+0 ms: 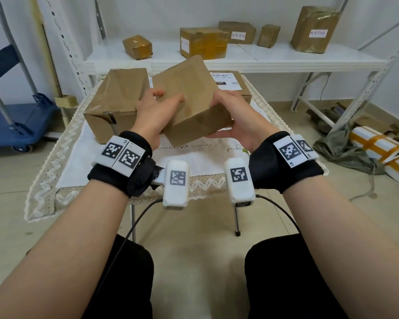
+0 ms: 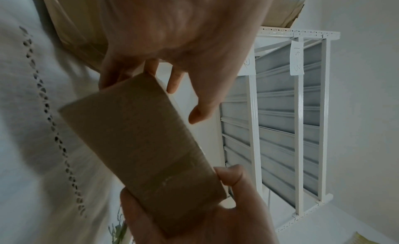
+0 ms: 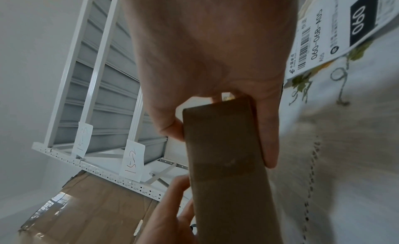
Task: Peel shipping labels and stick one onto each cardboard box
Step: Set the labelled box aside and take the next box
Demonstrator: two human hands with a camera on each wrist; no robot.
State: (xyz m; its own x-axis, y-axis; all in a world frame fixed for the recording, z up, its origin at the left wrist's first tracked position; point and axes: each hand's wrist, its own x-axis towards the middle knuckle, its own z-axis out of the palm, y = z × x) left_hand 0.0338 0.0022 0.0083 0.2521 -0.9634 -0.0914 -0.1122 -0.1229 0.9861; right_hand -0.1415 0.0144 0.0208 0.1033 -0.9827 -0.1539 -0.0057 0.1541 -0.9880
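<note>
A plain cardboard box hangs tilted above the small table, held between both hands. My right hand grips its right end, with the thumb on one face and the fingers on the other. My left hand lies on its left side with fairly straight fingers; its thumb is off the box. A larger taped box stands on the table at the left. A third box at the back right has a white shipping label printed "060" on its top.
A white lace cloth covers the table. Behind it a white shelf carries several taped parcels, some with handwritten labels. A blue cart stands at the left. White foam boxes and a grey bag lie on the floor at the right.
</note>
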